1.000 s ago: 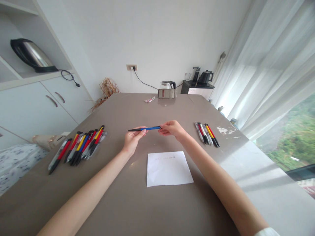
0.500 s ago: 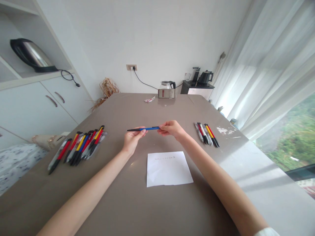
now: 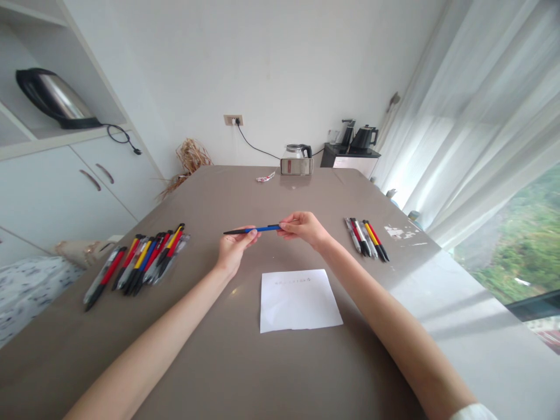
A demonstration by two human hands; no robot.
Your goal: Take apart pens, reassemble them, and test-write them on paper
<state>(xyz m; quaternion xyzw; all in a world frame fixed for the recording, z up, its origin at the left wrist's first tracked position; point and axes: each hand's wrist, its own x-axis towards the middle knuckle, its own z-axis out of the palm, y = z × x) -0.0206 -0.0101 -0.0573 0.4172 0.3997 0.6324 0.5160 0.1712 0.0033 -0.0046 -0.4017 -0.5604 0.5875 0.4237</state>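
A blue pen with a black tip [image 3: 262,228] is held level above the grey-brown table [image 3: 219,361], tip pointing left. My left hand [image 3: 234,248] pinches it near the middle from below. My right hand [image 3: 303,226] grips its right end with closed fingers. A white sheet of paper [image 3: 298,299] with a faint line of writing lies on the table just in front of both hands.
Several red, yellow, blue and clear pens [image 3: 140,258] lie in a heap at the left. A smaller row of pens [image 3: 366,237] lies at the right. A glass kettle [image 3: 297,159] and a wrapper [image 3: 265,176] sit at the far edge. Curtains hang at the right.
The pen and both hands have drifted slightly to the left; the grip is the same.
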